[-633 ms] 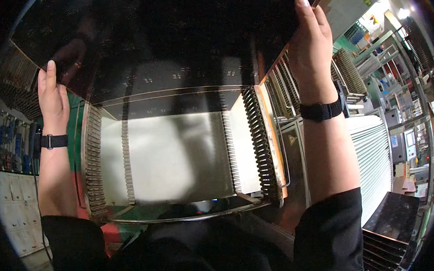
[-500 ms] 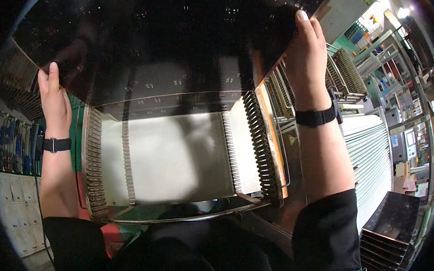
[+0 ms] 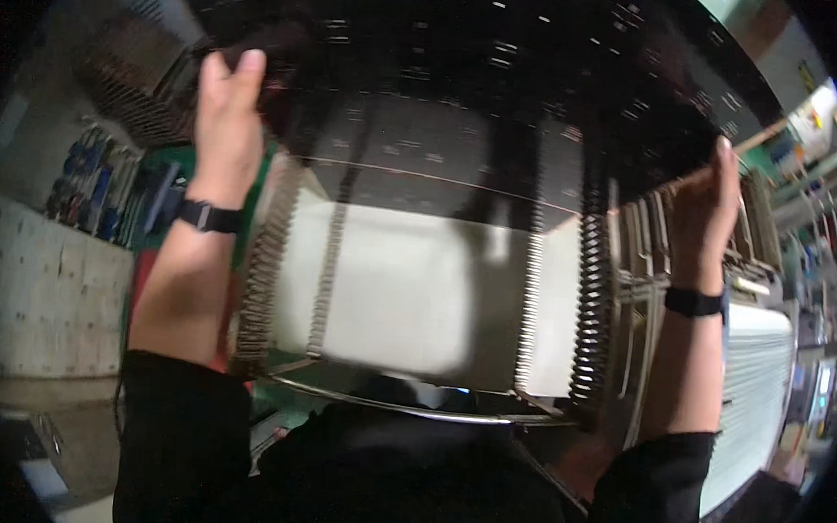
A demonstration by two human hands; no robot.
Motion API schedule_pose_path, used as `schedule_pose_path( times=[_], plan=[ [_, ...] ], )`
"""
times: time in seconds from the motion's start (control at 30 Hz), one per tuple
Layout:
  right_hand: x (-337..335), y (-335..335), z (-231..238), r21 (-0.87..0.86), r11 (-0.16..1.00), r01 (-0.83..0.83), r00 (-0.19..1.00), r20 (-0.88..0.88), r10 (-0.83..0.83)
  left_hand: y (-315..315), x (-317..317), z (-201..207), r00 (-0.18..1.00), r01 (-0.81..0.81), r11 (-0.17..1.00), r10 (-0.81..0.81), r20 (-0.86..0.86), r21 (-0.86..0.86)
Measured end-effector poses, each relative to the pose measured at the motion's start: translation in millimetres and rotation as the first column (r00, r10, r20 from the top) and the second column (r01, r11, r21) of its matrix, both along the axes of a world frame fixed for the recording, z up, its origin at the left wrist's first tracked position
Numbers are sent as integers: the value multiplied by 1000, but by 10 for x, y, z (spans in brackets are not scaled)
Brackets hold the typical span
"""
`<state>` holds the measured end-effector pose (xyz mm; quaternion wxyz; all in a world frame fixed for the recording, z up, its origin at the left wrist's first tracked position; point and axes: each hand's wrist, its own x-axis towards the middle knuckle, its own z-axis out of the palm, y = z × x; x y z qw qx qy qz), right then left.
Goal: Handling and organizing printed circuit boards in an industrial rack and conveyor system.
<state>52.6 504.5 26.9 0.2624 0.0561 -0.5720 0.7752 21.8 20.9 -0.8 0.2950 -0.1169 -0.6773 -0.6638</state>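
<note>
A large, glossy black panel [image 3: 449,81] dotted with small pale marks spans the upper part of the view. My left hand [image 3: 227,130] grips its left edge with the thumb up along the side. At the right edge my right hand [image 3: 704,212] is closed on the same panel, somewhat blurred. Below and behind the panel's lower edge is a metal rack [image 3: 409,410] with toothed, coil-like side rails. A white sheet-like surface [image 3: 398,289] lies between those rails. The panel's far edge runs out of the picture.
Pale panels [image 3: 756,388] stand in a row at the right, beside my right forearm. More slotted racks [image 3: 651,228] sit behind my right hand. A pale cabinet or wall [image 3: 48,287] is at the left, below hanging blue and grey items [image 3: 93,174].
The view has swung and rolled, so the rack appears farther right. Both hands still hold the black panel, now with the left hand higher in the picture and the right hand lower.
</note>
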Motion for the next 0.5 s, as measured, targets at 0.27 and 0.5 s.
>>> schedule_pose_path(
  times=[0.27,0.5],
  plan=[
    [152,334,-193,409,912,-19,994,110,-28,-109,67,-345,985,36,998,-27,168,-54],
    [1659,1020,-281,366,777,511,804,114,-583,-551,263,-302,986,-129,979,144,87,-157]
  ],
)
